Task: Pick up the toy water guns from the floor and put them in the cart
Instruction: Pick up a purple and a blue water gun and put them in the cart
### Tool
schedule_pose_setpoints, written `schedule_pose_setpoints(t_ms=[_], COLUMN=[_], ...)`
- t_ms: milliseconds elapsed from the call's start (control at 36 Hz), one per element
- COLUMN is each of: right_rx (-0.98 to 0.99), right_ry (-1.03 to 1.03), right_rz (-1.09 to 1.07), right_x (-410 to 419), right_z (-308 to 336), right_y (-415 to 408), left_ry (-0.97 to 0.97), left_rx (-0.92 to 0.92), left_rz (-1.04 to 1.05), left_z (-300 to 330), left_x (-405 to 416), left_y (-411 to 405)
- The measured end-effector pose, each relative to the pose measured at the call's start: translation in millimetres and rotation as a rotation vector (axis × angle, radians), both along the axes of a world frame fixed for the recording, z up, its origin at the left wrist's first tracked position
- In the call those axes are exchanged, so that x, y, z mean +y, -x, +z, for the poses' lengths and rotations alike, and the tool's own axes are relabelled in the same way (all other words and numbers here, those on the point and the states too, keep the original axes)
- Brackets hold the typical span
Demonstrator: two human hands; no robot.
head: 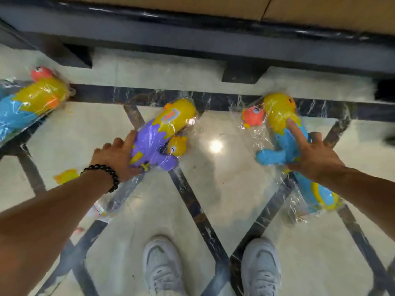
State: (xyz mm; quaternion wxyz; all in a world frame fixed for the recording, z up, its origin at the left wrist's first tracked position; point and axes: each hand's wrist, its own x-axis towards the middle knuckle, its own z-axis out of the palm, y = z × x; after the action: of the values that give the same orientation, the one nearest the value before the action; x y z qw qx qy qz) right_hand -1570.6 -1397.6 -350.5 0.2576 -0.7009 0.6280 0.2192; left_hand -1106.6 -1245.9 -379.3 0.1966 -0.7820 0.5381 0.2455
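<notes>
Two pale grey sneakers (209, 268) stand at the bottom of the view, on a glossy cream floor (218, 184) crossed by dark marble-like strips. Higher up, the fingers of the left hand (116, 155) are curled over the edge of a purple and yellow water gun (159, 138), and the thumb goes under its body, so the hand closes on the toy through a crinkled clear plastic bag. A bracelet (106, 175) of round black beads sits on this wrist, and the bare forearm comes in from the lower left. The right hand (314, 155) lies on a blue and yellow water gun (286, 135); its index finger is stretched straight along the smooth plastic body, the other fingers bend around the far side, and the thumb presses near the blue grip. This toy is also in a shiny wrinkled bag, with an orange round figure near its yellow front. Both toys are low, at the floor. A third water gun (30, 103), blue and yellow with a red head, lies at the left edge. A dark base (192, 45) of some furniture runs across the top.
</notes>
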Motion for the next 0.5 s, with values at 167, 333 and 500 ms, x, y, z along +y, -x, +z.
schedule_pose_setpoints(t_ms=[167, 333, 500], right_rx=[-0.033, -0.038, -0.067], right_ry=[0.063, 0.083, 0.073], right_rz=[-0.085, -0.063, 0.008], right_x=[50, 75, 71], right_z=[21, 107, 237], right_y=[-1, -4, -8], left_ry=[0.022, -0.007, 0.029], left_rx=[0.048, 0.075, 0.073], left_rz=[0.197, 0.203, 0.133], left_z=[28, 125, 265], left_x=[56, 76, 53], left_y=[40, 58, 51])
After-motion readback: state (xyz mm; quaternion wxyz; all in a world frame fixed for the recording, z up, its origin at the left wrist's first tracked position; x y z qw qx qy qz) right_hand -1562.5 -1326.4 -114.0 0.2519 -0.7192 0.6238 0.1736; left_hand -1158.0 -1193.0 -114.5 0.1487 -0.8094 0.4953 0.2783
